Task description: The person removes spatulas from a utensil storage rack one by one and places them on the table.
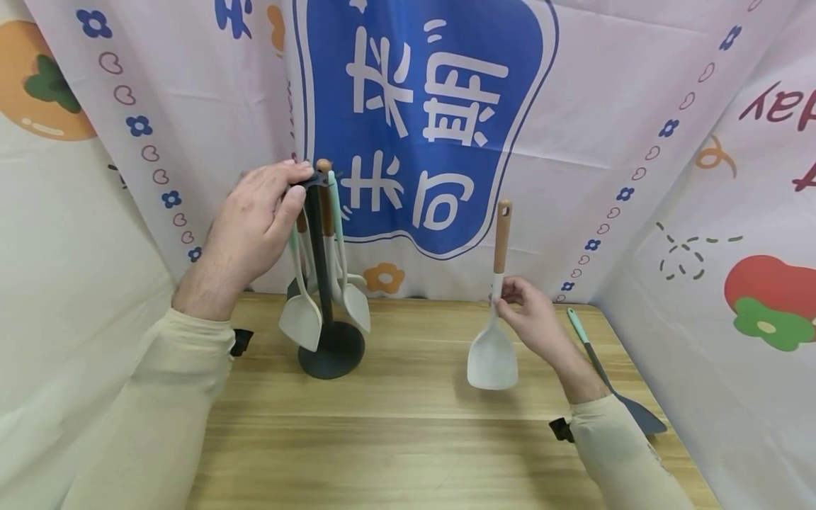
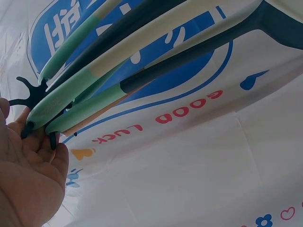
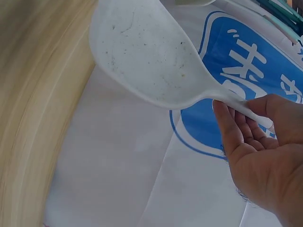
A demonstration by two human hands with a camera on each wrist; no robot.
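Across from me hangs a white printed fabric backdrop [image 1: 561, 127], with a large blue panel [image 1: 395, 212] carrying white characters. Below it spreads a pale wood-grain table [image 1: 382, 453]. A person's two arms reach over it in cream sleeves [image 1: 146, 404].

Toward the left of the table, near the backdrop, stands a black utensil stand [image 1: 333, 358] with a round base and a hooked top. Several kitchen tools hang around its pole, among them a cream turner with a mint-green handle [image 1: 302, 320] and a tool with a brown wooden handle [image 1: 328, 205].

Well apart, on the right side, a white broad-bladed turner with a wooden handle [image 1: 493, 360] is held upright, blade down; whether its lower edge touches the wood I cannot tell. Near the table's right edge lies a dark grey turner with a mint-green handle [image 1: 642, 416], partly behind the right sleeve.

The left hand [image 1: 255, 216] grips the top of the stand, thumb and fingers about its hooks. The right hand [image 1: 529, 312] pinches the white turner's neck, just below the wooden handle.

A small black piece [image 1: 561, 429] shows at the right cuff. Smallest are dark specks [image 3: 147, 59] scattered over the white blade.
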